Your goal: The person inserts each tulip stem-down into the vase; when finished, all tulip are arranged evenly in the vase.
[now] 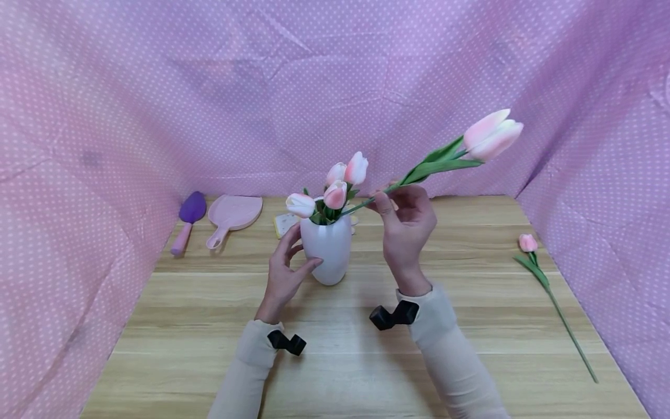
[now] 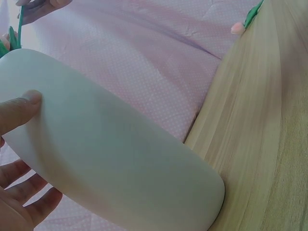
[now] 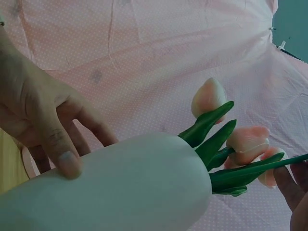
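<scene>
A white vase stands on the wooden table with several pink-and-white tulips in its mouth. My left hand holds the vase from the left, the thumb on its near side and the fingers round the far side. Between thumb and fingers, my right hand pinches the green stem of another tulip. That tulip slants up to the right, and its stem's lower end is at the vase's mouth. In the right wrist view the stem runs alongside the leaves at the rim.
One more tulip lies along the table's right side. A purple-and-pink toy shovel and a pink dustpan-like scoop lie at the back left. Behind the vase is a partly hidden pale card-like item. Pink dotted cloth surrounds the table.
</scene>
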Demonstrator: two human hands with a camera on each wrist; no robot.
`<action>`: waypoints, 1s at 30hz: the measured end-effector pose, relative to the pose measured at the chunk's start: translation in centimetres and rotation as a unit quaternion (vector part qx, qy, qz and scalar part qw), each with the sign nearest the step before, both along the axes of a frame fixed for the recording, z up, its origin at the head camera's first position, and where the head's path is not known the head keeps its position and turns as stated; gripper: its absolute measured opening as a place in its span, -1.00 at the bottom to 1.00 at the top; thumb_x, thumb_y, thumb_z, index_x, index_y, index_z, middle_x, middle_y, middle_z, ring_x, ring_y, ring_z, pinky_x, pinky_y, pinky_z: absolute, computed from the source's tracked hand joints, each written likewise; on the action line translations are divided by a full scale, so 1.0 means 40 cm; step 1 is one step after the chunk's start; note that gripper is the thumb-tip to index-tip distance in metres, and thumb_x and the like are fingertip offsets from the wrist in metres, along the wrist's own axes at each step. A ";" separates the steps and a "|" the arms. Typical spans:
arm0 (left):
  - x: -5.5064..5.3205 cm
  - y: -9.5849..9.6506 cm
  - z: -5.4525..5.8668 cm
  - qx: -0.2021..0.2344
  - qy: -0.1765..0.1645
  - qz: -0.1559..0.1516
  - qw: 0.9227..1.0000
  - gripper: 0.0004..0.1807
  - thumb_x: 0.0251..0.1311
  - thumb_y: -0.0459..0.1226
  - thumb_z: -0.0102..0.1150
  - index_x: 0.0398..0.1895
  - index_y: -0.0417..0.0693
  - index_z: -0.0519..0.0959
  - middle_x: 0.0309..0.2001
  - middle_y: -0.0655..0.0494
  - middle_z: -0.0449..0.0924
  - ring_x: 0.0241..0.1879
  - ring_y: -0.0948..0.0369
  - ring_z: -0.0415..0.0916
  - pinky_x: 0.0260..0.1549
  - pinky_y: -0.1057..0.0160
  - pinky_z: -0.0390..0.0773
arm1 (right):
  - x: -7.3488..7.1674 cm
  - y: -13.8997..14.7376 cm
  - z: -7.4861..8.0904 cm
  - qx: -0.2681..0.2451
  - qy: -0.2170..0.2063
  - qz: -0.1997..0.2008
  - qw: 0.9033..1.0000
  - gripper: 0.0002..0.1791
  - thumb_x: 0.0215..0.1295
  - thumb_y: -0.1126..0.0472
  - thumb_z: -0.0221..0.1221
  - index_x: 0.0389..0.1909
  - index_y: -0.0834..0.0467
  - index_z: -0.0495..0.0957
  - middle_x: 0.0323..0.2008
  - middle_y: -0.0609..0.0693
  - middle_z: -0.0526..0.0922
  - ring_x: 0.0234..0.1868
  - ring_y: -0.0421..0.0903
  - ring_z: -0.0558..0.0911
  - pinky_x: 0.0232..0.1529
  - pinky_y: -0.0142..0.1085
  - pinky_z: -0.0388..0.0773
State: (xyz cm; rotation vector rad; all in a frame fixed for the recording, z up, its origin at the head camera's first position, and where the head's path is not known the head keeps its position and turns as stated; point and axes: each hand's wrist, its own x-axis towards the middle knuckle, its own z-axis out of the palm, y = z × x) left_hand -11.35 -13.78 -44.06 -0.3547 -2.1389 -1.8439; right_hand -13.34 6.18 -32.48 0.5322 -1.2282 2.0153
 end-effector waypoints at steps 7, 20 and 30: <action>0.000 0.000 -0.001 -0.004 0.008 0.002 1.000 -0.14 0.05 -0.51 0.41 0.46 -0.15 0.28 0.44 -0.08 0.37 0.39 0.00 0.36 0.20 0.42 0.49 | 0.001 -0.022 -0.024 0.015 -0.012 0.014 1.000 -0.82 0.18 0.38 0.36 -0.26 0.16 0.58 -0.32 -0.09 0.67 -0.28 -0.21 0.72 -0.24 -0.26 0.78; -0.001 -0.002 -0.002 -0.003 0.001 0.004 1.000 -0.11 0.04 -0.49 0.43 0.48 -0.09 0.27 0.44 -0.04 0.37 0.40 0.02 0.35 0.21 0.40 0.49 | -0.001 -0.035 -0.066 0.083 -0.085 0.011 0.993 -0.64 0.23 0.42 0.31 -0.14 0.60 0.40 -0.27 -0.21 0.67 -0.22 -0.26 0.69 -0.17 -0.32 0.76; -0.001 0.000 -0.002 -0.003 0.006 0.000 1.000 -0.11 0.05 -0.50 0.42 0.48 -0.08 0.26 0.45 -0.04 0.37 0.40 0.03 0.35 0.21 0.39 0.49 | -0.001 -0.044 -0.081 0.153 -0.135 -0.033 0.978 -0.76 0.17 0.50 0.31 -0.17 0.49 0.53 -0.29 -0.39 0.65 -0.20 -0.36 0.65 -0.19 -0.46 0.68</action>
